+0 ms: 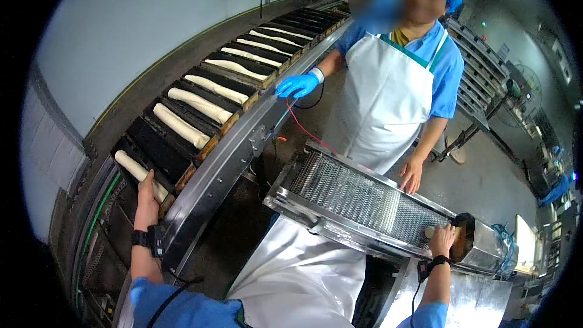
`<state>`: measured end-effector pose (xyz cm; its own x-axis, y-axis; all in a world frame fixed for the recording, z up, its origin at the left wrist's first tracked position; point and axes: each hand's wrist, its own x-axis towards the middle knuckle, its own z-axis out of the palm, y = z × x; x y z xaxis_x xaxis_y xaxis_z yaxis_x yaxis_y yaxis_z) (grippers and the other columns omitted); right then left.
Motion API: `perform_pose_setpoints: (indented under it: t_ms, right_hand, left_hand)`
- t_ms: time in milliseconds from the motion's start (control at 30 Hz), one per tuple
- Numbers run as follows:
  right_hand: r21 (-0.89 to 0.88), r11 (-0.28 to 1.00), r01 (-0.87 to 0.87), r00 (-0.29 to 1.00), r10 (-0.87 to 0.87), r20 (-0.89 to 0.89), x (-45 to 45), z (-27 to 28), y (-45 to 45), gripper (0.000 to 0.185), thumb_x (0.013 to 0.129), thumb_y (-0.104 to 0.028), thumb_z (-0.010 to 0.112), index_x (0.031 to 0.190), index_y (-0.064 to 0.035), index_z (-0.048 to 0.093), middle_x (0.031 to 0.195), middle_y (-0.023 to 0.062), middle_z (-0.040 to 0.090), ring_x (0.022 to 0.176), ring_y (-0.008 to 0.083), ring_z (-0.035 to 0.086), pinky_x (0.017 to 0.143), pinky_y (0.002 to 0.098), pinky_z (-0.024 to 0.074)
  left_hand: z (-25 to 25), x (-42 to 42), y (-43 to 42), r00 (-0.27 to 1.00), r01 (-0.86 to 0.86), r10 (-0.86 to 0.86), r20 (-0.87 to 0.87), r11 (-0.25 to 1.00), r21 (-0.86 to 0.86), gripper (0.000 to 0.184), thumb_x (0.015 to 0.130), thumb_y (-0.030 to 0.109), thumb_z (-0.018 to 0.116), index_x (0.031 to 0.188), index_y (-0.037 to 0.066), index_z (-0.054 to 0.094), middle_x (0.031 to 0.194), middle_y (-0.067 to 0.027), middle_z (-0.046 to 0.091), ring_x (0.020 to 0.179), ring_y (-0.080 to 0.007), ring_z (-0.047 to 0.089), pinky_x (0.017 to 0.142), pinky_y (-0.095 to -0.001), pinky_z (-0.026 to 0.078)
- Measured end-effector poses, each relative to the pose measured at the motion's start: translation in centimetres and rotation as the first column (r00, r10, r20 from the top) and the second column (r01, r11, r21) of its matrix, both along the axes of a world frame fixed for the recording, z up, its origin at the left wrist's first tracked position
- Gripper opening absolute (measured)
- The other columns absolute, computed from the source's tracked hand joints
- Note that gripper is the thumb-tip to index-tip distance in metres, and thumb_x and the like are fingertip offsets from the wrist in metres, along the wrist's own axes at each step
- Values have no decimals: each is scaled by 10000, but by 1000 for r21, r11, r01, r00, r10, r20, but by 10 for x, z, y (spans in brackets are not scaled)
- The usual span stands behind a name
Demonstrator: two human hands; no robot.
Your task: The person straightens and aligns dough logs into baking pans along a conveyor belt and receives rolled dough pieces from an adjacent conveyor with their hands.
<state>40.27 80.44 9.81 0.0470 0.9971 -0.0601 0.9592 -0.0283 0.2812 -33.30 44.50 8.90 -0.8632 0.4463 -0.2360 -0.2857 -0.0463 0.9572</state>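
Two hands, closure unclear: left hand (147, 187) touches smooth, cylindrical dough (129, 164); right hand (442, 239) bends at shiny metal mesh (346, 189).

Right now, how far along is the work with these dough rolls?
Several pans along the line already hold long dough rolls, so those look done. In hand: the nearest roll, with the left hand at its end. Probably left: the black slot beside it, showing no dough, and the pale piece by the right hand on the mesh conveyor.
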Motion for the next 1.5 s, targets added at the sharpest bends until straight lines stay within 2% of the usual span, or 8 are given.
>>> perform_pose_setpoints:
  t_ms: [133,200,267,433,600,867,1100,1500]
  right_hand:
    - [219,936,-277,959,256,123,14,-34,-9,250,723,-135,668,954,-36,662,1199,249,547,1146,394,504,968,443,432]
    - [-108,971,-214,977,212,-30,3,-22,8,280,686,-115,682,949,-25,656,1030,255,618,1006,389,588,908,440,471]
    - [137,978,-155,948,187,-257,-19,33,-8,372,605,-98,758,944,9,648,929,216,648,887,342,635,782,421,519]
    - [265,964,5,104,264,-959,-120,161,-75,738,675,-145,742,1317,4,411,1138,103,536,986,241,565,874,345,488]
    - [332,620,-711,-292,169,-941,-260,225,-115,656,665,-223,803,1215,-23,507,1136,122,528,982,240,578,848,372,508]
    - [121,-170,-978,-38,-424,-905,-481,163,-184,661,861,-25,643,1449,-24,341,1427,127,417,1315,215,414,1072,348,390]
    - [56,168,-984,-113,-351,-930,-418,139,-122,534,879,-36,629,1384,-30,456,1337,138,513,1228,205,505,1007,330,442]
    - [-240,620,-747,-102,-463,-880,-285,55,-74,430,878,-27,621,1298,-1,533,1174,102,627,1118,174,583,956,292,462]
  left_hand:
    - [-9,-23,10,996,-85,84,-32,996,-35,554,961,320,549,1370,75,268,1333,-120,358,1216,-250,387,988,-391,354]
    - [-16,-27,-5,979,-203,200,-41,974,-103,629,965,317,543,1429,102,175,1416,-125,276,1290,-261,322,1029,-407,317]
    - [-19,-29,-16,946,-319,325,-5,928,-193,713,968,314,536,1487,130,83,1499,-129,193,1364,-273,256,1070,-422,279]
    - [6,10,-12,935,-346,341,-94,937,-44,711,976,282,523,1541,136,117,1579,-144,144,1439,-287,192,1134,-410,204]
    - [6,2,-25,933,-342,345,-100,938,47,615,976,269,525,1510,115,261,1552,-134,234,1417,-278,256,1154,-409,212]
    - [3,-47,-73,976,6,-85,199,929,370,800,925,455,584,1525,120,174,1566,-170,154,1415,-338,260,1083,-563,322]
    - [-32,-133,-71,945,-326,310,-99,906,-269,802,949,331,572,1544,169,60,1571,-153,146,1451,-327,131,1144,-525,127]
    - [-39,-207,-111,834,-419,-187,-518,395,-818,586,962,252,528,1460,70,281,1457,-178,354,1327,-315,348,1094,-432,255]
